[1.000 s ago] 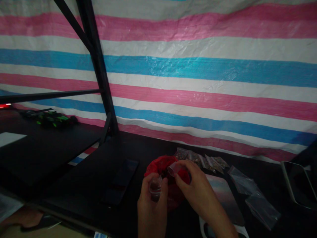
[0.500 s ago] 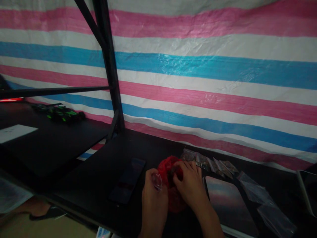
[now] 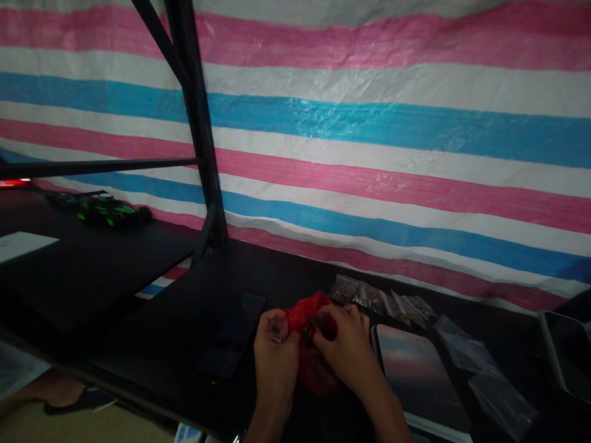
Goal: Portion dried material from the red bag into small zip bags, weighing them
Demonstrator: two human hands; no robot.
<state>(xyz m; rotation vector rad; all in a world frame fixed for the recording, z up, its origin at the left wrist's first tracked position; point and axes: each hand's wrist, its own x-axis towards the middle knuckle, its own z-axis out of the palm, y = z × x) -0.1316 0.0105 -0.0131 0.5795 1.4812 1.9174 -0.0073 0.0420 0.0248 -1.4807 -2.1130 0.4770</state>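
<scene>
A crumpled red plastic bag (image 3: 318, 372) rests on the black table between my hands. My left hand (image 3: 276, 360) is closed at its left side, with a small clear plastic bag (image 3: 278, 329) bunched in the curled fingers. The thumb presses near the red bag's rim. At the mouth of the red bag, my right hand (image 3: 348, 344) pinches with thumb and forefinger. Small dark bits show by those fingertips, too dim to name. Past my right hand lie several small zip bags (image 3: 369, 297) with brownish contents.
Left of my hands lies a dark phone (image 3: 233, 338). A flat device with a shiny panel (image 3: 415, 369) is to the right, beside clear zip bags (image 3: 489, 378). A black post (image 3: 198, 123) stands at the back; a green toy car (image 3: 113, 211) sits on the left table.
My left hand has moved in to the red bag's rim, its thumb now against it. The bag's mouth is drawn narrower. The view has shifted slightly.
</scene>
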